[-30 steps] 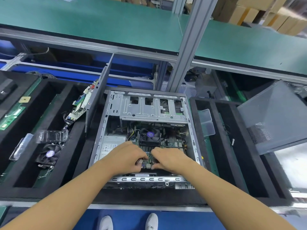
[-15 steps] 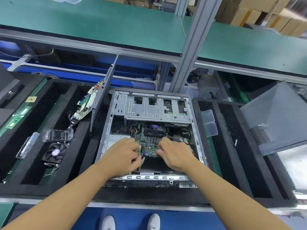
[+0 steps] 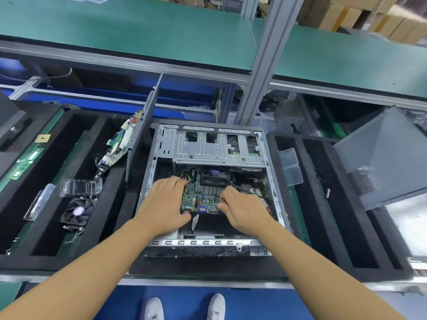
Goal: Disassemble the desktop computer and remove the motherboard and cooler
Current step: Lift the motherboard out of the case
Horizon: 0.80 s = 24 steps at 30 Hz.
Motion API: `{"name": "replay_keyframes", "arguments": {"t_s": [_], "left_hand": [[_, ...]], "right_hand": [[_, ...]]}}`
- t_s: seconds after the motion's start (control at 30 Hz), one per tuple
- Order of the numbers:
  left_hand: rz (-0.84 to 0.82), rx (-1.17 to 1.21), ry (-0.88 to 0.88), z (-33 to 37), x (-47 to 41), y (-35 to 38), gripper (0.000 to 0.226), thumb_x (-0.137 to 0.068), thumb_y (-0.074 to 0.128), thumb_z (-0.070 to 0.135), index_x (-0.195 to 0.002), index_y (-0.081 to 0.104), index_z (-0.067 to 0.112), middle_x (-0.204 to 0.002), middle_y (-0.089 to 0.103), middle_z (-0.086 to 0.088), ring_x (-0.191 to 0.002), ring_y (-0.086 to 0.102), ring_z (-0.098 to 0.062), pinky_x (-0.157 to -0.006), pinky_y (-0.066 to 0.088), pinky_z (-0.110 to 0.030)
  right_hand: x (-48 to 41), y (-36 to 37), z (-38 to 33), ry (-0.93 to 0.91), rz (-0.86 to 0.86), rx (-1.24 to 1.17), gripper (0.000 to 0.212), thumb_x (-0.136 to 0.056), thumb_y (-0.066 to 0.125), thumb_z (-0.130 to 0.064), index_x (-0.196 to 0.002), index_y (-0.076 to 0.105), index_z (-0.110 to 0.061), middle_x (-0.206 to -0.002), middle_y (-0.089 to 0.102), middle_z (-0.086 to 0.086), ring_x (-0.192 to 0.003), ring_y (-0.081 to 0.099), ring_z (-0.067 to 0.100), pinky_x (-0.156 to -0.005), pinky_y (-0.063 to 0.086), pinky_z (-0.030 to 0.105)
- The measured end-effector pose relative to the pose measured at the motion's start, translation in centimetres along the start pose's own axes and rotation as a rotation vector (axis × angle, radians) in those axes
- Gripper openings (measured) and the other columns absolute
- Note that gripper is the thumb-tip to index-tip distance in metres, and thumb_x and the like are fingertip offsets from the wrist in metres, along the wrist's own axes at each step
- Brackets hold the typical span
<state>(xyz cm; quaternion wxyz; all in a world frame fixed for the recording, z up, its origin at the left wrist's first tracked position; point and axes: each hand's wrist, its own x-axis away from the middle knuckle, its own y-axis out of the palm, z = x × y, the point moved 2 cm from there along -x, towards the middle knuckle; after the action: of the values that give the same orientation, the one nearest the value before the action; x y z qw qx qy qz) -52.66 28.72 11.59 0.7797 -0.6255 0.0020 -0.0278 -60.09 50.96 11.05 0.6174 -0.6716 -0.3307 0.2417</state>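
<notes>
below the green bench (image 3: 138,31), in the open case (image 3: 208,242), your left hand (image 3: 164,204) and right hand (image 3: 245,209) are sliding apart, fingers curling round the edges of the motherboard (image 3: 201,199); the board, cooler (image 3: 215,179) aboard, is lifting, seemingly coming free.

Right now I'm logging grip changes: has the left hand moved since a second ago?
Yes. The left hand has slid left along the motherboard, away from the right hand, toward the computer case's left wall.

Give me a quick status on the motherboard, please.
Left hand and right hand grip motherboard. Cooler mounted, board inside case. Black cable beside right hand.
</notes>
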Motion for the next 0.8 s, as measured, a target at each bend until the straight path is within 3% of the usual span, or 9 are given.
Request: {"name": "replay_keyframes", "arguments": {"t_s": [0.33,0.47,0.57,0.67,0.8], "left_hand": [[-0.119,0.034,-0.038,-0.9,-1.2,-0.1,0.089,-0.070,0.060,0.058,-0.147,0.037,0.021,-0.142,0.049,0.004,-0.130,0.044,-0.017,-0.114,0.029,-0.037],[-0.149,-0.045,-0.021,-1.0,-1.2,0.3,0.100,-0.063,0.053,0.063,-0.151,0.028,0.023,-0.139,0.047,0.007,-0.129,0.042,-0.016,-0.114,0.027,-0.038],[-0.161,-0.040,-0.020,-1.1,-1.2,0.3,0.102,-0.063,0.053,0.065,-0.152,0.026,0.023,-0.137,0.048,0.008,-0.126,0.043,-0.016,-0.112,0.027,-0.038],[-0.168,-0.033,-0.014,-1.1,-1.4,0.2,0.105,-0.063,0.053,0.068,-0.153,0.025,0.022,-0.137,0.049,0.007,-0.126,0.044,-0.017,-0.112,0.028,-0.038],[-0.126,-0.032,-0.009,-1.3,-1.1,-0.2,0.104,-0.064,0.046,0.073,-0.153,0.028,0.021,-0.136,0.051,0.008,-0.125,0.046,-0.014,-0.112,0.030,-0.037]], "right_hand": [[0.1,-0.2,-0.2,0.003,-0.020,-0.063,0.034,-0.105,0.028,-0.048,-0.107,0.046,-0.020,-0.106,0.048,-0.005,-0.073,0.052,0.023,-0.059,0.035,0.036],[-0.2,-0.2,-0.5,0.019,-0.112,0.015,0.056,-0.091,0.031,-0.073,-0.099,0.041,-0.019,-0.097,0.049,-0.002,-0.065,0.055,0.026,-0.057,0.048,0.040],[-0.5,-0.5,-0.6,-0.023,-0.124,0.123,0.065,-0.080,0.038,-0.082,-0.096,0.037,-0.019,-0.094,0.049,-0.002,-0.055,0.047,0.023,-0.047,0.036,0.035],[-0.7,-0.6,-0.6,-0.048,-0.144,0.228,0.060,-0.085,0.050,-0.073,-0.104,0.038,-0.017,-0.098,0.049,0.000,-0.049,0.035,0.018,-0.044,0.022,0.032],[-0.9,-0.6,-1.0,0.007,-0.150,0.240,0.051,-0.093,0.054,-0.056,-0.113,0.039,-0.012,-0.104,0.046,0.003,-0.055,0.040,0.023,-0.048,0.035,0.036]]}}
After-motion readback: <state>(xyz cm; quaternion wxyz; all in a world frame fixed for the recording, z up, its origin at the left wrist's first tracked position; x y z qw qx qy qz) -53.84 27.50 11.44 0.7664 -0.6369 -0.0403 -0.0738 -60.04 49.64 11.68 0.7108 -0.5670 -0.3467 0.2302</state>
